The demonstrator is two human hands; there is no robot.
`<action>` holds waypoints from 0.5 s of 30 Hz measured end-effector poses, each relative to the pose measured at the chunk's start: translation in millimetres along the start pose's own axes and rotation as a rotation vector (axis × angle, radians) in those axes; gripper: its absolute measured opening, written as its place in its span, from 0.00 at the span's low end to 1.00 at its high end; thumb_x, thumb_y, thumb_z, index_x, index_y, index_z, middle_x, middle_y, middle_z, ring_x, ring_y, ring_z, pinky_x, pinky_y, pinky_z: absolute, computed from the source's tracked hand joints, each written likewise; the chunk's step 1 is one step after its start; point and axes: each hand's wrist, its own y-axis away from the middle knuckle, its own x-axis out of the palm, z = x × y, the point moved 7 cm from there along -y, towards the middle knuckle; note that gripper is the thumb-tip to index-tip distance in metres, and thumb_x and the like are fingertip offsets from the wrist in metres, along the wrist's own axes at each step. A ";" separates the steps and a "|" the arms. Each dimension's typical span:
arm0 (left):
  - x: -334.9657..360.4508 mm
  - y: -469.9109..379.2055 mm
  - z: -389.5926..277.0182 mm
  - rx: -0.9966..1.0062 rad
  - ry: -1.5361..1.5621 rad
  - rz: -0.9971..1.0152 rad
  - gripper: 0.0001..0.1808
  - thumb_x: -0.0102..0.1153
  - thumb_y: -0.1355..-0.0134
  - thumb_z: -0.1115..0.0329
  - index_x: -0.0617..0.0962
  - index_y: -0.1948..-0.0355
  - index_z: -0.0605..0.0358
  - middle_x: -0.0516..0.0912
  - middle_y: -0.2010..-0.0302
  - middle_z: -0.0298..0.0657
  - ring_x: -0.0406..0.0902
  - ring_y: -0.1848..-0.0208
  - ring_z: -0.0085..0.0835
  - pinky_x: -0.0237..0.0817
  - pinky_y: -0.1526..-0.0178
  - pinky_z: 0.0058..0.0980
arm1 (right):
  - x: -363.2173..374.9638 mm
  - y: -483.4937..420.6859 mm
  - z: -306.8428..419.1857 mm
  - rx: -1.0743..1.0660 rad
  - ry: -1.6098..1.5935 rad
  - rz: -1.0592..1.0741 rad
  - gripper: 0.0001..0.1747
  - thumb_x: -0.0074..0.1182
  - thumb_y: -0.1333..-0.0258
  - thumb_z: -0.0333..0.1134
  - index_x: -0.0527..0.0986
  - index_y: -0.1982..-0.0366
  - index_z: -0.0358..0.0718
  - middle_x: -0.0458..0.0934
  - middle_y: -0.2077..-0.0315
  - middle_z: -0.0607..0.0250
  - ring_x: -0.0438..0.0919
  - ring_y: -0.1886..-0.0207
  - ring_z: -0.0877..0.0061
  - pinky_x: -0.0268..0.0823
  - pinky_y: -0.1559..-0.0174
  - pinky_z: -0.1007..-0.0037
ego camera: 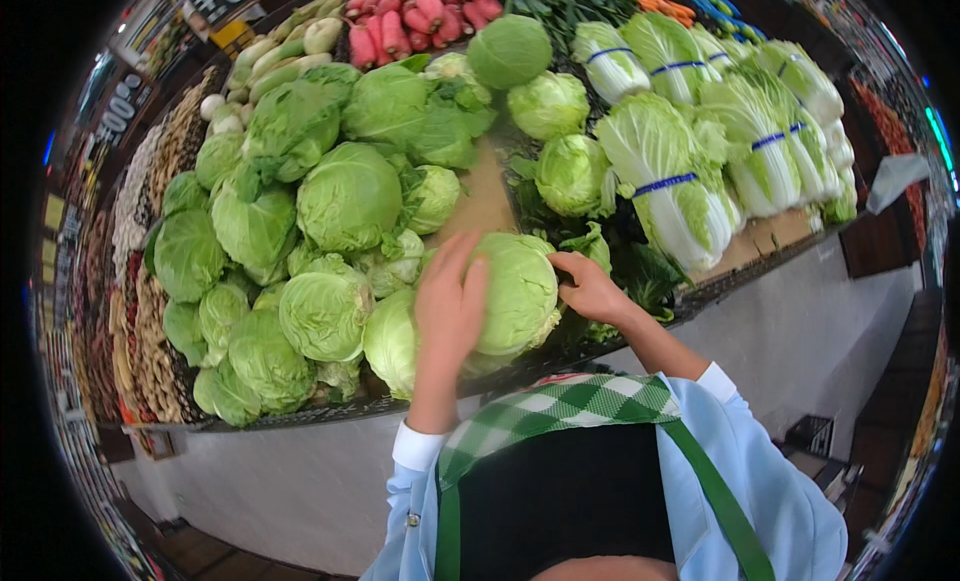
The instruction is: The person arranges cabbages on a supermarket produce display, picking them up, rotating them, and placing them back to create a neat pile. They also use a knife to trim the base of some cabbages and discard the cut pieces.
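A round green cabbage (517, 296) lies between my hands near the front edge of the produce stand. Spread fingers of my left hand (452, 303) rest over its left side and upper part. At its right side, the fingertips of my right hand (589, 287) touch the leaves near the rim, with the fingers curled. Another cabbage (391, 344) sits just left of my left wrist, partly hidden by it. Loose dark green leaves (649, 281) lie right of my right hand. The underside of the held cabbage is hidden.
Many cabbages (349, 197) are heaped on the left. Napa cabbages (667, 179) with blue bands stand on the right. Pink radishes (420, 18) and carrots (664, 3) lie at the back. Ginger (154, 348) fills the left side. The stand's dark front rim (697, 307) runs before my body.
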 end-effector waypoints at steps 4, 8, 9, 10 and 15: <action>-0.9 -4.2 11.4 -0.100 0.056 -0.015 0.22 0.52 0.32 0.58 0.80 0.45 0.63 0.81 0.45 0.56 0.77 0.42 0.51 0.66 0.39 0.39 | 7.4 27.4 -0.4 -0.049 0.160 -0.140 0.16 0.47 0.47 0.24 0.77 0.56 0.33 0.78 0.68 0.47 0.75 0.60 0.51 0.68 0.54 0.58; 2.6 -9.1 19.3 -0.197 0.087 0.025 0.22 0.52 0.32 0.57 0.81 0.48 0.65 0.83 0.50 0.57 0.81 0.47 0.49 0.68 0.43 0.36 | 1.7 37.3 6.4 -0.230 0.164 -0.052 0.14 0.46 0.48 0.22 0.77 0.59 0.33 0.77 0.67 0.48 0.75 0.58 0.53 0.68 0.54 0.57; 1.7 -9.5 20.5 -0.199 0.083 0.014 0.22 0.52 0.32 0.57 0.81 0.48 0.65 0.84 0.51 0.57 0.81 0.48 0.48 0.68 0.43 0.36 | -0.3 38.7 13.2 -0.269 0.146 -0.035 0.14 0.47 0.49 0.22 0.77 0.59 0.33 0.77 0.67 0.49 0.75 0.57 0.53 0.68 0.54 0.57; 0.2 -10.0 21.1 -0.200 0.080 0.002 0.22 0.51 0.32 0.56 0.81 0.48 0.65 0.84 0.51 0.57 0.81 0.48 0.48 0.68 0.43 0.36 | -3.8 40.8 19.0 -0.305 0.116 -0.045 0.12 0.49 0.48 0.24 0.77 0.60 0.33 0.78 0.66 0.49 0.75 0.57 0.52 0.68 0.53 0.56; -3.3 -10.8 11.1 -0.196 0.028 -0.016 0.22 0.49 0.31 0.57 0.81 0.48 0.65 0.85 0.54 0.56 0.82 0.50 0.47 0.69 0.45 0.35 | -9.8 54.5 37.6 -0.291 0.191 0.036 0.20 0.68 0.49 0.37 0.77 0.58 0.34 0.78 0.63 0.52 0.74 0.56 0.54 0.68 0.53 0.58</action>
